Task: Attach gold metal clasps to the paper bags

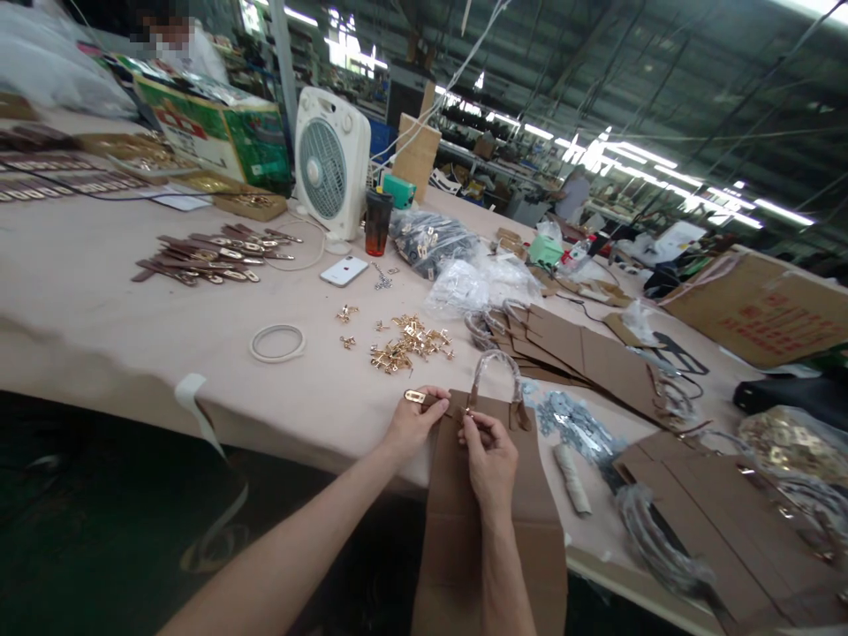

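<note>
Brown and flat, a long bag panel (454,534) is draped over the pinkish table's (205,344) edge. At its top left corner, a brown strap with a gold plate (415,397) is pinched by the left hand (424,420); a small gold fitting (467,411), by the right hand (494,455). Red printing (785,309) on a tan cardboard carton (715,291) cannot be read.

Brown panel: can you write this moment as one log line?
brown panel: draped over table edge | left hand: holding gold-ended strap | right hand: pinching small piece at panel's top | gold fittings: heaped on table
</note>
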{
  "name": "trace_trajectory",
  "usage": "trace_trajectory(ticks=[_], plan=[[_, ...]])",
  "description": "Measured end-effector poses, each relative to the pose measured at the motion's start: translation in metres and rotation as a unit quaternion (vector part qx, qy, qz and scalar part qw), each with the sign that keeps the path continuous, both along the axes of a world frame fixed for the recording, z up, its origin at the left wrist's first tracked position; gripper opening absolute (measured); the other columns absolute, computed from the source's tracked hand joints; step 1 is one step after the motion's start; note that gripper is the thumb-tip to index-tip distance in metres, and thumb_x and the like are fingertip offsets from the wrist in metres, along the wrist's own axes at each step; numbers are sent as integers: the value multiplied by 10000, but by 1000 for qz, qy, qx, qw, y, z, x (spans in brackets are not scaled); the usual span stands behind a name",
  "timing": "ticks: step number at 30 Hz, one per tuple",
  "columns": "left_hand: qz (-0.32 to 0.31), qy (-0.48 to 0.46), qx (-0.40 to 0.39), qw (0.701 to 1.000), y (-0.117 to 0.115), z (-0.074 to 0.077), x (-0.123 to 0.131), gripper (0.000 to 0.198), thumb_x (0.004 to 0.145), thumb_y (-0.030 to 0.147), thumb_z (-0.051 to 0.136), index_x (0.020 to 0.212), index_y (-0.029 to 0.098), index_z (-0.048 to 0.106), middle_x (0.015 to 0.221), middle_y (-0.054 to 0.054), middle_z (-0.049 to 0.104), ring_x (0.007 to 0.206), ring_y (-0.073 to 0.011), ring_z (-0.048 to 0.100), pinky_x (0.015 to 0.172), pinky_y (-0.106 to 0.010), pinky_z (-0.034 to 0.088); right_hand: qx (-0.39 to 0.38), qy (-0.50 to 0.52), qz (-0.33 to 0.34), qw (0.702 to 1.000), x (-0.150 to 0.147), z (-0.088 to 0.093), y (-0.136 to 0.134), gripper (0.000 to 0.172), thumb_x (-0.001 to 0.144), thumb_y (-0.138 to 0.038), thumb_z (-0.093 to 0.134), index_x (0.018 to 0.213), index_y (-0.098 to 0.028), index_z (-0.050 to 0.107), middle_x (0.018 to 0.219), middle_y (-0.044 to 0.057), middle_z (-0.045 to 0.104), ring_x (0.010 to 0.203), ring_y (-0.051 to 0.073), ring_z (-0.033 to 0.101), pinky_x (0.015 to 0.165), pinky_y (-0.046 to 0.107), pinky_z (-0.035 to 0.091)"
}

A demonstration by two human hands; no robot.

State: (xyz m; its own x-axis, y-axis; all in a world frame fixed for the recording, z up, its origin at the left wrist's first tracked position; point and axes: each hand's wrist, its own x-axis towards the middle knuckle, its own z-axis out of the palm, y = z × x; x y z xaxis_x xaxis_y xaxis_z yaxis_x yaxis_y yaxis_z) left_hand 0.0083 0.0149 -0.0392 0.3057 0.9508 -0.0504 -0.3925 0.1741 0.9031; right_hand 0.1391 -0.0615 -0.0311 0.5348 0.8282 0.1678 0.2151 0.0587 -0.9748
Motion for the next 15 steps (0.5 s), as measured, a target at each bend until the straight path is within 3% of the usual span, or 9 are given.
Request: trace_trajectory(ticks=[5,15], plan=[[8,9,17,1000,-1,1,-1,258,796,381,784,935,178,704,707,30,582,631,-113,465,629,-241,363,18,-9,-4,1000,-2,-2,2,408,870,-470,748,1142,-170,693,780,23,698,625,150,664,608,277,575],[12,33,51,998,-4,10,-3,156,796,293,750,895,174,729,849,-24,706,813,-166,615,823,-280,481,-15,-37,2,999,-1,-6,7,426,872,-499,729,1114,-149,737,773,43,718,582,139,621,564,259,531]])
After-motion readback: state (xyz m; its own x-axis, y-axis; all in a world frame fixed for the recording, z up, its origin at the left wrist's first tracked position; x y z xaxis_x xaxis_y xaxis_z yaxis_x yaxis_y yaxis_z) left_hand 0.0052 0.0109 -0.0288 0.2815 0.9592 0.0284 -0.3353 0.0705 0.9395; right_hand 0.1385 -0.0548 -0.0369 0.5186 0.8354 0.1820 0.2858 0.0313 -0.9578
